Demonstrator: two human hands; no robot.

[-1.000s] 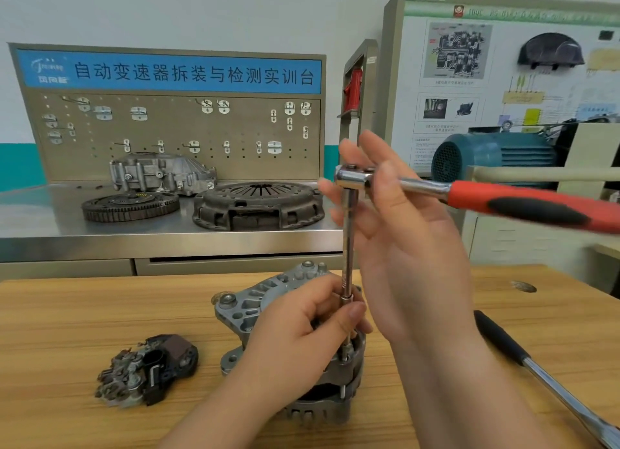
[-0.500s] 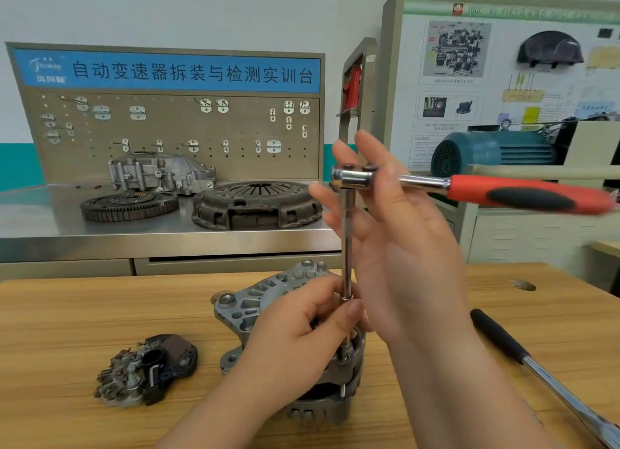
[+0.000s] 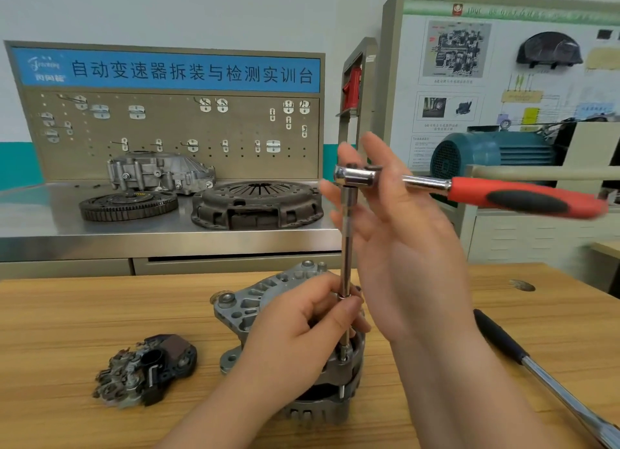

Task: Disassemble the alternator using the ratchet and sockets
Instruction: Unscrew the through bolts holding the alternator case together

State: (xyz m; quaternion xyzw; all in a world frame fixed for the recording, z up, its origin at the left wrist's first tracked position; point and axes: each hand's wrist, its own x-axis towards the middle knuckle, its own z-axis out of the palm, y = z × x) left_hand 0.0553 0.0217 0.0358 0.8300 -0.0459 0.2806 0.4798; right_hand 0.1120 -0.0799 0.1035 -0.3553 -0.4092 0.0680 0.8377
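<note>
Alternator (image 3: 250, 302) stands on end on the wooden table (image 3: 67, 314), centre of view, partly hidden behind the left hand (image 3: 298, 334).

Extension bar (image 3: 347, 247) runs straight up from the alternator's near-right rim. The socket (image 3: 344, 350) at its foot sits on a housing bolt. Ratchet (image 3: 523, 198) is fitted on top of the bar, with the red/black handle pointing right, roughly level and motion-blurred.

Left hand: fingers and thumb curled round the lower end of the extension bar, just above the alternator, with the heel of the hand over the housing.

Right hand (image 3: 399, 240): fingers straight and spread, up at the ratchet head, high above the alternator. One finger lies across the neck of the ratchet and the others sit behind the head. No wrap round the handle. Can't tell where the thumb is.

Left of the alternator, apart from it: a rectifier/regulator assembly (image 3: 147, 368) lying loose on the table. Right of the alternator: a second long tool with a black grip and chrome shaft (image 3: 536, 368), lying diagonally and running off the lower right edge.

Behind the alternator, on the steel bench (image 3: 33, 224): flywheel (image 3: 127, 205), clutch pressure plate (image 3: 258, 203), cast gearbox housing (image 3: 157, 172), and a pegboard (image 3: 167, 130) under a blue sign. Back right of the alternator: a teal electric motor (image 3: 486, 153).
</note>
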